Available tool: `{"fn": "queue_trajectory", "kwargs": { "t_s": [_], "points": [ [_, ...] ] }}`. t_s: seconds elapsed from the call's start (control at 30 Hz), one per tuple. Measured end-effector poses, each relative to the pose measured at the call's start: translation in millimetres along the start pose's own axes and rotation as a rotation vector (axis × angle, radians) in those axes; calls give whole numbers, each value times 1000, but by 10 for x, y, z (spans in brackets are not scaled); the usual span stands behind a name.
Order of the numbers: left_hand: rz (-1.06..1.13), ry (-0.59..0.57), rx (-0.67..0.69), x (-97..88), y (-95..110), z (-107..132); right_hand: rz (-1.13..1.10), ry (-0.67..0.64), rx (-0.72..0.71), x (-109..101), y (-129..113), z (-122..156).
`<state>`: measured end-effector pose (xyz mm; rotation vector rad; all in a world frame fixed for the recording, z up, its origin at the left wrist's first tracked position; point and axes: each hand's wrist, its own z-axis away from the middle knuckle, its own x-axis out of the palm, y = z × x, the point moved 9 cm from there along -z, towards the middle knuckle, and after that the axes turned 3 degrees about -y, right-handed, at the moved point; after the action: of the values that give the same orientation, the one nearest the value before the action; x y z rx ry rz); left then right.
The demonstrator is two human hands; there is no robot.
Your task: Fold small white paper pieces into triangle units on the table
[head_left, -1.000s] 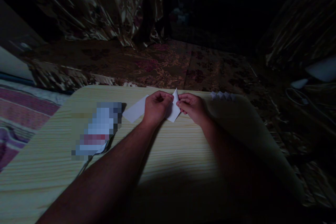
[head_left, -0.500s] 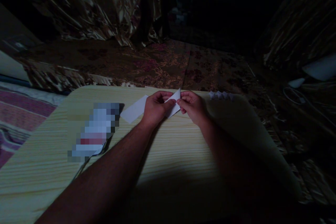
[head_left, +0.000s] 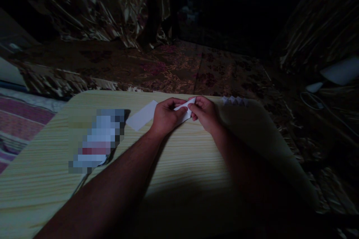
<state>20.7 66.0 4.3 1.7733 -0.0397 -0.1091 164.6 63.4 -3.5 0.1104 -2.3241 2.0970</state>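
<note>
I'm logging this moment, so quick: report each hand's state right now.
Left hand: closed, holding the folded white paper.
Right hand: closed, pinching the same folded white paper near its pointed tip.

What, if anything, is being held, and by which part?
A folded white paper: the left hand grips its left part; right hand, its pointed right end.

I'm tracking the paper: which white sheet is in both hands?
The folded white paper sheet, pinched by the left hand and right hand; the flat white paper sheet lies on the pale wood-grained table.
</note>
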Motion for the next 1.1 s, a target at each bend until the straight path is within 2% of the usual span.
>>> {"fn": "queue_trajectory", "kwargs": {
  "t_s": [0.3, 0.63, 1.1],
  "points": [
    [-27, -6, 15, -10, 8, 1, 6, 24, -15, -15, -1, 2],
    [-46, 14, -29, -14, 9, 15, 1, 24, -10, -14, 7, -2],
    [5, 23, -43, -26, -34, 7, 11, 19, -11, -4, -1, 8]
  ]
}}
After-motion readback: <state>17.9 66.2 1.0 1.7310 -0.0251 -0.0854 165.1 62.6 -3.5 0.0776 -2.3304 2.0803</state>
